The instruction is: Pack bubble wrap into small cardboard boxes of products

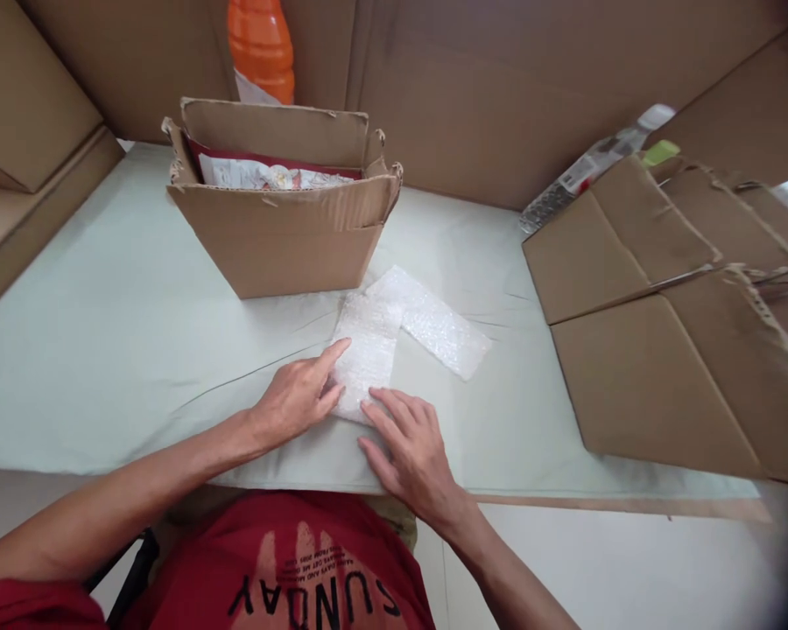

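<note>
A piece of bubble wrap [369, 341] lies flat on the cloth-covered table in front of me. My left hand [300, 389] rests at its left edge, index finger stretched onto the sheet and thumb apart. On the lower right corner of the same piece, the fingertips of my right hand [404, 437] press down, fingers spread and thumb off to the side. Neither hand grips anything. A second bubble wrap strip [443, 328] slants away to the right, its upper left end meeting the first piece.
An open cardboard box [289, 236] holding printed packets [276, 173] stands behind the wrap. An orange bottle [261, 52] is beyond it. More cardboard boxes [643, 367] stand at right, with a clear plastic bottle [594, 166] leaning behind. Cardboard panels [466, 96] wall the back.
</note>
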Action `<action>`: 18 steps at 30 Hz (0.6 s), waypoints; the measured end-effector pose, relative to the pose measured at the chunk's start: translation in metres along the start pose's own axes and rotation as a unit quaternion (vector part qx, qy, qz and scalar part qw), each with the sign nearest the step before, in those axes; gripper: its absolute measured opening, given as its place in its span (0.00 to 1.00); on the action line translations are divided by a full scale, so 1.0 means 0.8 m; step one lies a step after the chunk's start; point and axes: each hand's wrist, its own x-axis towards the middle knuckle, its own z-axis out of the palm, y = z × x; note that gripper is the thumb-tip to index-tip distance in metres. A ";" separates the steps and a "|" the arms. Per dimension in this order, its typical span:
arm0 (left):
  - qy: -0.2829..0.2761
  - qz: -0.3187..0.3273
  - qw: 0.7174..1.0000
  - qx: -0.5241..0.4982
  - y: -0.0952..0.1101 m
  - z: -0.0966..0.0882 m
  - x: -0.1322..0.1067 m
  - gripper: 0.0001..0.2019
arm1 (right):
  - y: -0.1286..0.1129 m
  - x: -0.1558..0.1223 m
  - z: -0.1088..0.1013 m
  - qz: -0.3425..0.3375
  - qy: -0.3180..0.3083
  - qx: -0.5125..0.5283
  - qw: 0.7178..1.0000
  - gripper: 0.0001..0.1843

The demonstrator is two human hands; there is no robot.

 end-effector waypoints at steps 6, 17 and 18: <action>0.093 0.134 0.983 0.088 0.004 -0.010 -0.024 0.25 | 0.010 0.008 0.018 0.011 0.012 -0.008 1.000 0.11; 0.058 0.051 0.996 0.039 0.007 -0.009 -0.034 0.20 | -0.001 -0.003 -0.002 0.041 0.086 0.013 0.995 0.16; 0.061 0.057 0.994 0.063 0.004 -0.009 -0.030 0.19 | -0.002 -0.003 -0.002 0.027 0.084 -0.013 0.996 0.17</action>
